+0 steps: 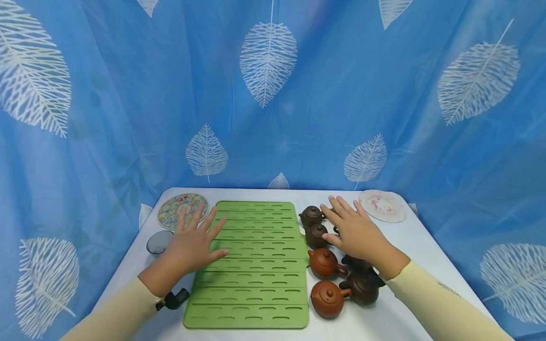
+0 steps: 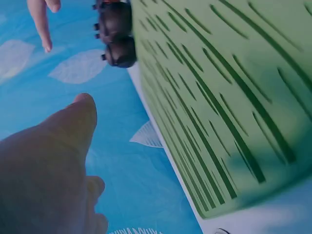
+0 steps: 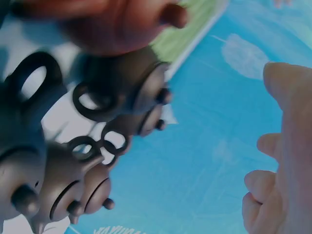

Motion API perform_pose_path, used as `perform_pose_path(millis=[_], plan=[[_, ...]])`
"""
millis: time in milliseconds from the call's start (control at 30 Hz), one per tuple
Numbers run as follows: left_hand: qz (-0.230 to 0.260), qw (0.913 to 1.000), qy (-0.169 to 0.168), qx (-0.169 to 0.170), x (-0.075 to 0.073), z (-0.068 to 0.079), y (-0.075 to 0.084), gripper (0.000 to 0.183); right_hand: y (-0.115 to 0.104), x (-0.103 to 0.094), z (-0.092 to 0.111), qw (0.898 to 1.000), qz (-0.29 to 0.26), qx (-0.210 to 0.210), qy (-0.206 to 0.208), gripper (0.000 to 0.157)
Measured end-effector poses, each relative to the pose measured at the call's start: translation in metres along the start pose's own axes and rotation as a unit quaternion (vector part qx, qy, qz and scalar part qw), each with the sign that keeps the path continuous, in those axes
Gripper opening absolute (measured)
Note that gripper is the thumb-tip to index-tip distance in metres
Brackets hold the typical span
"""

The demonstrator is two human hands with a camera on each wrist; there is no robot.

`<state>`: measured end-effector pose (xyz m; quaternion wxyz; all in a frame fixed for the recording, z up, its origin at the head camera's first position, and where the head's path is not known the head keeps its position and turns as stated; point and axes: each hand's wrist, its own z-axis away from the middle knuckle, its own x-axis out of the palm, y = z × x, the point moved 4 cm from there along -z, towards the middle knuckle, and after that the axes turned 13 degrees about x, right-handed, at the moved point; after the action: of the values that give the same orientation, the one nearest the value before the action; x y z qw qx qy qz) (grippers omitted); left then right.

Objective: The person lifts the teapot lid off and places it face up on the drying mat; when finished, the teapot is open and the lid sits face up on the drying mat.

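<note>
My left hand (image 1: 192, 246) is held with its fingers spread over the left side of a green slotted silicone mat (image 1: 256, 272), and holds nothing. Over the teapots on the right, my right hand (image 1: 358, 234) also has its fingers spread and is empty. Two reddish-brown clay teapots (image 1: 327, 299) stand beside the mat's right edge. Farther back along that edge are small dark brown teapots (image 1: 316, 236). More dark teapots (image 1: 362, 289) cluster under my right wrist, partly hidden by it. In the right wrist view, the dark teapots (image 3: 63, 190) show ring handles and knobbed lids.
A round, colourfully patterned plate (image 1: 170, 208) lies at the back left, partly behind my left fingertips. In front of it stands a greyish glass (image 1: 159, 241). A pale plate with pink markings (image 1: 386, 207) sits at the back right. A blue leaf-print curtain (image 1: 298, 142) hangs behind the white table.
</note>
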<state>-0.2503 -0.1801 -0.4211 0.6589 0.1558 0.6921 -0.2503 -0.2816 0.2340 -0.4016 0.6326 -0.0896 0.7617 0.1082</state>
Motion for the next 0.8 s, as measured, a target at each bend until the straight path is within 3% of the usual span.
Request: perform_pose_path(millis=[200, 400, 633, 800], plan=[[0.096, 0.9949, 0.031, -0.005, 0.004, 0.004, 0.006, 0.085, -0.004, -0.016, 0.013, 0.995, -0.098, 0.035, -0.013, 0.082], [0.224, 0.9735, 0.04, -0.024, 0.02, 0.003, 0.013, 0.079, -0.003, -0.022, 0.027, 0.983, -0.168, 0.065, -0.033, 0.081], [0.322, 0.9443, 0.051, -0.046, 0.044, 0.003, 0.022, 0.079, -0.005, -0.015, 0.05, 0.95, -0.298, 0.086, -0.033, 0.065], [0.344, 0.9342, 0.056, -0.077, 0.06, 0.011, 0.017, 0.078, -0.013, -0.006, 0.066, 0.932, -0.346, 0.106, -0.029, 0.056]])
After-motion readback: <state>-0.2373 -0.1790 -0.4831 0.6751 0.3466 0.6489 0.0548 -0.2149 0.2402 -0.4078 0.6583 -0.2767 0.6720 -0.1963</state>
